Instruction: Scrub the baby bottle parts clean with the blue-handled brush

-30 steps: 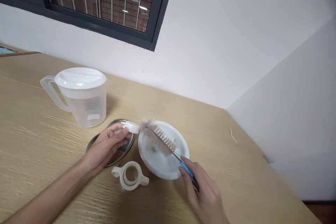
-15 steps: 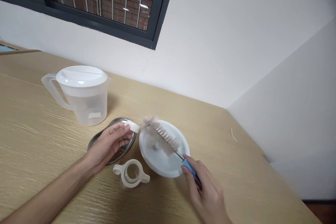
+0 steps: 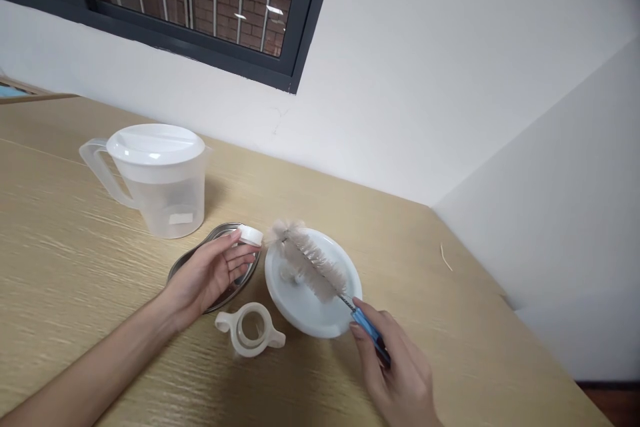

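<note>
Over a shiny metal tray (image 3: 227,296), my left hand (image 3: 210,277) pinches a small white ring-shaped cap (image 3: 251,235) between thumb and fingers. My right hand (image 3: 397,363) grips the blue handle of a bristle brush (image 3: 313,265). The bristles lie over a pale bowl (image 3: 327,323), and their tip is just right of the cap, with a small gap. Something small and whitish shows in the bowl, partly behind the bristles. Below the tray, a clear bottle with a two-handled cream ring (image 3: 251,351) stands upright.
A translucent lidded jug (image 3: 167,197) stands behind the tray at the left, holding some liquid. A thin pale strip (image 3: 445,258) lies on the wooden table (image 3: 475,340) at the right. A wall and a barred window rise behind.
My left hand has turned the cap and raised it slightly. The brush has shifted a little right and down with my right hand.
</note>
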`<state>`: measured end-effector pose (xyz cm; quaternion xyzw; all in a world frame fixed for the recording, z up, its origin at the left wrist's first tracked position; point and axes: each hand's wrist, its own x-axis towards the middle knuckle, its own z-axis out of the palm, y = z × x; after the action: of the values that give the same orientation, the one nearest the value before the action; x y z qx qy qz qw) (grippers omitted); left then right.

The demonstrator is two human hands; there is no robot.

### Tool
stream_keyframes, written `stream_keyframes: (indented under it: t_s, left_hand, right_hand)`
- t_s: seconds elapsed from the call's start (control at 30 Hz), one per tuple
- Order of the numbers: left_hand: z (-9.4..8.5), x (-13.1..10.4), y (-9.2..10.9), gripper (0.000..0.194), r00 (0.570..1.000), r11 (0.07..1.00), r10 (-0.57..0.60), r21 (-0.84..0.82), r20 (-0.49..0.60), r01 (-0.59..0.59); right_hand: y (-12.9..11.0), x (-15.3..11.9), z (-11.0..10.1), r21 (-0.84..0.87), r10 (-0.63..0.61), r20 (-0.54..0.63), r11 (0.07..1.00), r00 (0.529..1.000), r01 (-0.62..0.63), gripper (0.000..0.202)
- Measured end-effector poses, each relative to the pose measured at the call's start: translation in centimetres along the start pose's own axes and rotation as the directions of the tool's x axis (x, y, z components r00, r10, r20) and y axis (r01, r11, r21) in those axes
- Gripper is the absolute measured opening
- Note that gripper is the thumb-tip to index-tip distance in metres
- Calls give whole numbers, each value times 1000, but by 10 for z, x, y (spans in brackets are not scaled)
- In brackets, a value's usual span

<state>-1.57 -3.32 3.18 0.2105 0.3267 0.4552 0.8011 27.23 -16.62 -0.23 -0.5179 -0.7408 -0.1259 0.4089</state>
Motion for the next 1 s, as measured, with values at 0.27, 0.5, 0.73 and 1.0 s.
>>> stream_keyframes:
  t_s: [0.27, 0.5, 0.73, 1.0]
  left_hand:
    - [1, 0, -1, 7, 1000, 996, 19, -91, -14, -20]
    - [-2, -1, 0, 8, 999, 999, 30, -22, 27, -29]
    - [2, -9, -1, 31, 979, 991, 33, 120, 202, -58]
    - [2, -8, 0, 23, 986, 991, 26, 125, 167, -48]
  right_hand:
    - [-2, -1, 2, 56, -55, 48, 997, 997, 52, 38]
    - [-5, 2, 5, 13, -74, 58, 997, 996, 73, 36]
    - [1, 0, 3, 25, -37, 35, 999, 999, 36, 40]
    - [0, 3, -2, 5, -17, -7, 1000, 1000, 17, 37]
